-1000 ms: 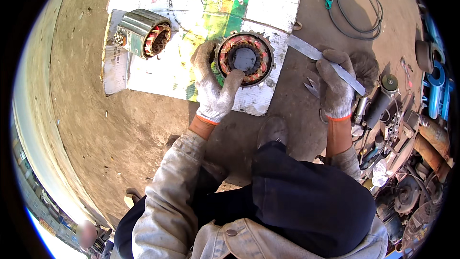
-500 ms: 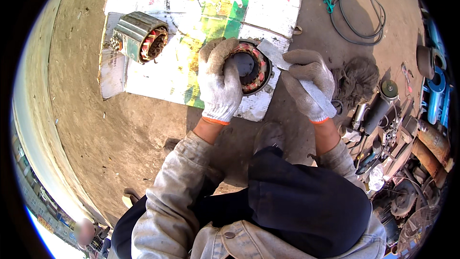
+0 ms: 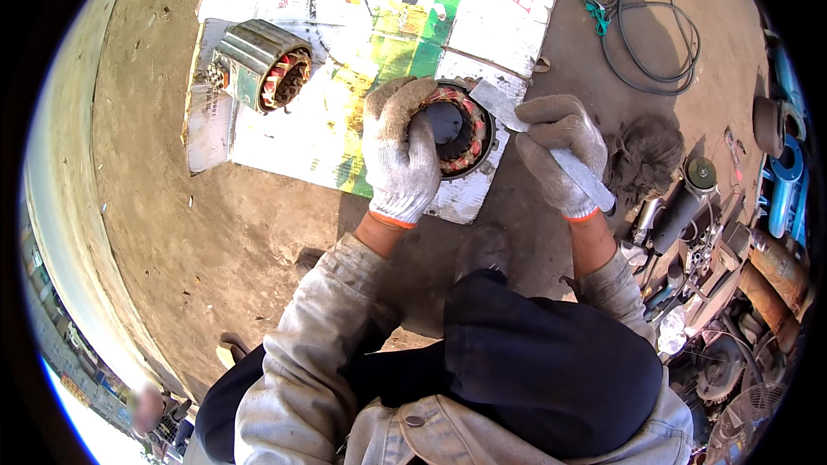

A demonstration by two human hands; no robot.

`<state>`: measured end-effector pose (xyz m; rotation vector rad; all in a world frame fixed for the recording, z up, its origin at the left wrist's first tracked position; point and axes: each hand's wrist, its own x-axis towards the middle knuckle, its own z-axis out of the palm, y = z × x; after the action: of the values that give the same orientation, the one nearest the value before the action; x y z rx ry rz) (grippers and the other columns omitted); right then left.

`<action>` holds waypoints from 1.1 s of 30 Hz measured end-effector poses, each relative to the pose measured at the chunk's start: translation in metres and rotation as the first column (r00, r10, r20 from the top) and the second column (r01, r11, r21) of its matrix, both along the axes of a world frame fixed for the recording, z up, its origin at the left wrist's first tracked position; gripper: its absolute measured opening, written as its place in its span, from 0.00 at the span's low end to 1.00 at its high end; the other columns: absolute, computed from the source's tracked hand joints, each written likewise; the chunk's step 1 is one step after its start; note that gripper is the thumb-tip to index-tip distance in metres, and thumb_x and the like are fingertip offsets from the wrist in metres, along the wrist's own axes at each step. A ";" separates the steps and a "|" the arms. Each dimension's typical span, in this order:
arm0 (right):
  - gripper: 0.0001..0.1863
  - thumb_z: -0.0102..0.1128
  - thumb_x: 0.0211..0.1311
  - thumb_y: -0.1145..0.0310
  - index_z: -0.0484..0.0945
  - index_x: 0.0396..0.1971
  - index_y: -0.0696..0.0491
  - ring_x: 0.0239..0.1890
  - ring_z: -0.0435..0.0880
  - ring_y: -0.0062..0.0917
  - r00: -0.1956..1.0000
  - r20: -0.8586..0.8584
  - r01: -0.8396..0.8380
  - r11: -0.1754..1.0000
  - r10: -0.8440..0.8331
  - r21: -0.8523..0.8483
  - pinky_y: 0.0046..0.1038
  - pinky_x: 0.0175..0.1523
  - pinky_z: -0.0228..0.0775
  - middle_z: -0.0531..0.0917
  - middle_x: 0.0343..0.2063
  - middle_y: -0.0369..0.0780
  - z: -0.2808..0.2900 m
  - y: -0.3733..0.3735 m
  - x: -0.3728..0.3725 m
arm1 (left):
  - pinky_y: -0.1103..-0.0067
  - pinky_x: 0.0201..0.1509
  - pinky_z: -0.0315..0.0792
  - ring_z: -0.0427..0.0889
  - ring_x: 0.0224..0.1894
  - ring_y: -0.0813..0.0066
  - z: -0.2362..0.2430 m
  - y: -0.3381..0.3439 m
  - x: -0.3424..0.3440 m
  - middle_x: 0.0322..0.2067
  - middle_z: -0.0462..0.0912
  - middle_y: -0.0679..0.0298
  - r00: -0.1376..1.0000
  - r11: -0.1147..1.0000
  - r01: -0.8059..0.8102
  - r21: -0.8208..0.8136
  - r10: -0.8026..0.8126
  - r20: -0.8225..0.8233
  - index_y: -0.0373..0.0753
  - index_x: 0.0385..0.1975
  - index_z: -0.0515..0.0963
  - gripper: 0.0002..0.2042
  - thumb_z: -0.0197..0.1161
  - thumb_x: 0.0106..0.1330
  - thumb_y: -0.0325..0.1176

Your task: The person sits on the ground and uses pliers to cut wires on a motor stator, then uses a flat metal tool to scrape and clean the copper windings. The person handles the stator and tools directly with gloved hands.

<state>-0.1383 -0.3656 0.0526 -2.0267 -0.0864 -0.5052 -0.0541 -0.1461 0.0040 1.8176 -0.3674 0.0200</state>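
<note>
Closest in, dark trousers (image 3: 551, 362) and a grey jacket sleeve (image 3: 310, 353), crouched over the dirt floor (image 3: 172, 232). Left hand (image 3: 401, 151), gloved, fingers curled over the near rim of the stator (image 3: 465, 125), pinning it flat on the printed board (image 3: 379, 26). Right hand (image 3: 560, 151), gloved too, fist closed round a flat metal blade (image 3: 517, 120), tip resting at the stator's right edge, just by the copper windings.

Risks from here: blade tip so close to the left fingers, so a slip off the rim likely drives it into the glove. Too steep an angle probably nicks the winding insulation. Stator sitting near the board's corner, so a hard pry may tip or slide it onto the dirt.

Further out, a second stator (image 3: 258, 65) lying on its side at the board's left end, well apart. Loose cable (image 3: 642, 34) coiled beyond, scrap tools and pipes (image 3: 741, 241) crowding the right, near the right elbow, easy to knock
</note>
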 end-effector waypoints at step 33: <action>0.14 0.78 0.55 0.82 0.81 0.35 0.51 0.41 0.92 0.36 0.996 0.077 0.049 0.996 -0.044 -0.071 0.35 0.43 0.86 0.92 0.44 0.43 -0.004 0.013 -0.002 | 0.56 0.66 0.73 0.82 0.57 0.57 0.043 -0.020 -0.003 0.49 0.85 0.65 0.854 0.905 0.087 0.416 -0.282 0.437 0.45 0.47 0.88 0.16 0.79 0.57 0.30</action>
<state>-0.1399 -0.3528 0.0485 -2.0851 -0.1048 -0.6156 -0.0572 -0.1660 0.0471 2.1463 -0.9698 0.2970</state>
